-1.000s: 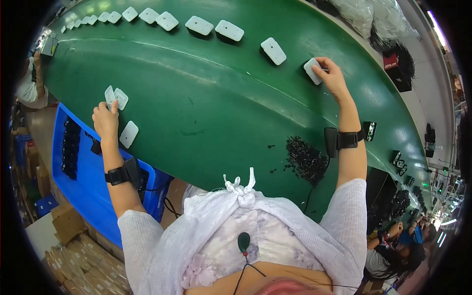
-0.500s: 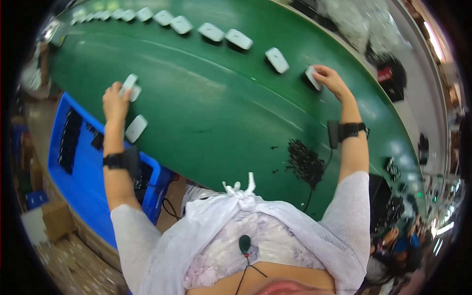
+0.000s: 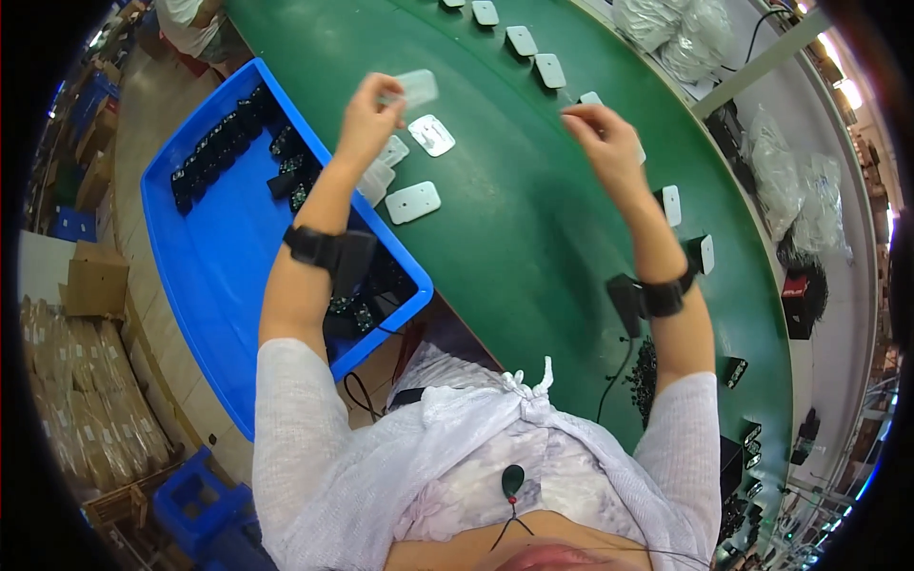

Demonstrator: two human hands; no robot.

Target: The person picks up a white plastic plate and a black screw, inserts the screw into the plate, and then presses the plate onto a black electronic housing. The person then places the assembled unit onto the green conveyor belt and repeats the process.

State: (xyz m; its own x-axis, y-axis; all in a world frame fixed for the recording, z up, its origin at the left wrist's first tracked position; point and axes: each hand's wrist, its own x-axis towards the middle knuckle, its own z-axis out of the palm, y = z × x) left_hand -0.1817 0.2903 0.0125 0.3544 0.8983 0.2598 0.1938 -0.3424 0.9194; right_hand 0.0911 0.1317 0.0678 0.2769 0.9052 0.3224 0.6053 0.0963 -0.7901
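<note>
My left hand (image 3: 373,126) is closed on the edge of a translucent plastic cover (image 3: 417,88), slightly blurred, above the green table. Beside that hand lie a white cover with its inner side up (image 3: 431,135), a few translucent covers (image 3: 377,181) partly hidden by my wrist, and a flat white cover (image 3: 413,203). My right hand (image 3: 609,150) hovers over the far side of the table, thumb and forefinger curled close together. Whatever sits at its fingertips is too small or faint to make out. Behind it, another white cover (image 3: 590,98) is partly hidden.
White-topped black devices (image 3: 549,71) form a curved row along the table (image 3: 495,247). At left, a blue bin (image 3: 205,276) holds several black housings (image 3: 219,143). Small black parts (image 3: 645,376) lie by my right forearm. Clear plastic bags (image 3: 771,171) are beyond the table's edge.
My view has swung left, bringing more of the blue bin in. My right hand has left the white-topped device it was touching. My left hand has lifted a translucent cover.
</note>
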